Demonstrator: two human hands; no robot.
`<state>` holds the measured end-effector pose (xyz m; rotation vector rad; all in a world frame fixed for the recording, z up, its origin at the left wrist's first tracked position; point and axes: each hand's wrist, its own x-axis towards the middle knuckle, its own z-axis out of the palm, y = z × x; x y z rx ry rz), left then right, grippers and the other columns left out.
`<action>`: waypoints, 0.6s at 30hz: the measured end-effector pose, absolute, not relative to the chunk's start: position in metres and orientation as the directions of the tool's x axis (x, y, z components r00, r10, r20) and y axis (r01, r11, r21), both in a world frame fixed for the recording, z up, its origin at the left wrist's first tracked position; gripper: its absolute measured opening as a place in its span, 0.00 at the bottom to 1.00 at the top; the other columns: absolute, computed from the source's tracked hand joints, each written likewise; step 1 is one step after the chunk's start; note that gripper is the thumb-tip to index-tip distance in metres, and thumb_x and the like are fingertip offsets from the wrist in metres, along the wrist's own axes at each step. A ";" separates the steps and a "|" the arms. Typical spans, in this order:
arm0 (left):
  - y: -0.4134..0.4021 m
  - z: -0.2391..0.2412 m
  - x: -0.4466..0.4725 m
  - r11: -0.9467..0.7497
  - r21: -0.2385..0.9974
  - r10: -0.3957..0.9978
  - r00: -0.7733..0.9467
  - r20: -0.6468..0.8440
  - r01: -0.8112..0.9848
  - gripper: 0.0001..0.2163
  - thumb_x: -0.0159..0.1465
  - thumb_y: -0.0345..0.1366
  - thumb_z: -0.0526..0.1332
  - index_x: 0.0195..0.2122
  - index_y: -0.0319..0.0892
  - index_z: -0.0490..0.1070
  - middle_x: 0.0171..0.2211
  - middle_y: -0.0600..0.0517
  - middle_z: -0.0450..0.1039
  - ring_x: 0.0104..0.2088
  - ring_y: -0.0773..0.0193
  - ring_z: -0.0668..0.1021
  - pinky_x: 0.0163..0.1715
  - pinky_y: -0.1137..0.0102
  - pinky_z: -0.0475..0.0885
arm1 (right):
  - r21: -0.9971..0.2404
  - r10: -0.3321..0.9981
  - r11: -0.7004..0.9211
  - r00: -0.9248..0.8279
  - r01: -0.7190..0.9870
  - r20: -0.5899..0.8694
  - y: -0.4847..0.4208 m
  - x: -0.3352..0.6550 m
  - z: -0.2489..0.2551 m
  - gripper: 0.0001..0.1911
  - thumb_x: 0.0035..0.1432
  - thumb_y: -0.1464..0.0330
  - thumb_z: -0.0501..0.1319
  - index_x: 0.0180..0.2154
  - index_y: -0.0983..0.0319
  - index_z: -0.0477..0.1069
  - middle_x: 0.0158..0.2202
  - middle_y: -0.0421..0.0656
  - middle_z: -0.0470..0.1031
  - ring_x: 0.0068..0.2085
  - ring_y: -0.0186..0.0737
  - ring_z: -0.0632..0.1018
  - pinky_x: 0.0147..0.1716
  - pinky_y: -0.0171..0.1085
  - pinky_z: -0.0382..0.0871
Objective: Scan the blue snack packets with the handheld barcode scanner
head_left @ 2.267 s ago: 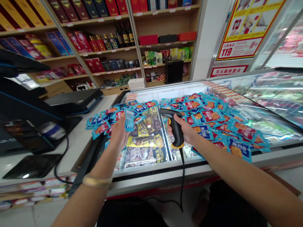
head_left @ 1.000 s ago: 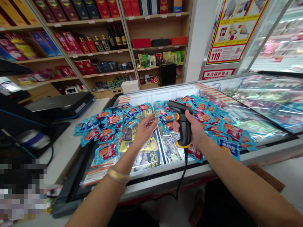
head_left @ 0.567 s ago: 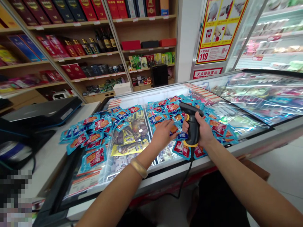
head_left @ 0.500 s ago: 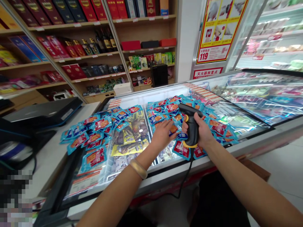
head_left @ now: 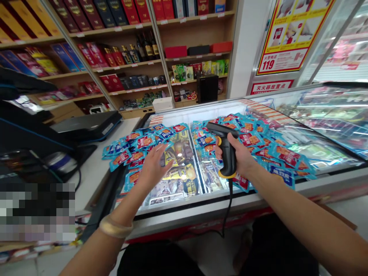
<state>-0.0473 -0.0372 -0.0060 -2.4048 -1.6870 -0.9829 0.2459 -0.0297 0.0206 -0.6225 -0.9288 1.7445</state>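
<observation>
My right hand [head_left: 240, 155] is wrapped round the handle of a black and yellow barcode scanner [head_left: 229, 153], held above the freezer's glass top. Its cable hangs down in front of the freezer. With fingers apart and nothing in it, my left hand [head_left: 155, 165] hovers over the glass beside the left pile of snack packets [head_left: 145, 142]. These packets are small, blue-edged, with red or dark blue labels. A second, larger pile of the same packets [head_left: 250, 138] spreads around and behind the scanner, partly hidden by it and my right hand.
Yellow-wrapped goods [head_left: 184, 174] show through the glass of the chest freezer [head_left: 184, 206]. On the left, a counter [head_left: 96, 168] carries a black flat device [head_left: 86, 124] and a can [head_left: 61, 163]. Shelves [head_left: 198, 18] of boxes and bottles stand behind. A fire notice [head_left: 293, 38] hangs at the back right.
My left hand has moved left, from the right pile towards the left pile, and is empty. The scanner stays in my right hand. The view has swung somewhat to the left.
</observation>
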 end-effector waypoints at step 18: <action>-0.096 -0.015 -0.126 -0.216 0.267 0.956 0.147 0.254 0.939 0.25 0.52 0.38 0.60 0.53 0.46 0.72 0.47 0.46 0.74 0.47 0.52 0.76 0.51 0.58 0.70 | -0.788 0.794 -0.440 -0.597 -0.431 -0.117 -0.014 0.182 -0.019 0.23 0.50 0.48 0.64 0.30 0.62 0.67 0.20 0.38 0.67 0.22 0.32 0.66 0.22 0.33 0.59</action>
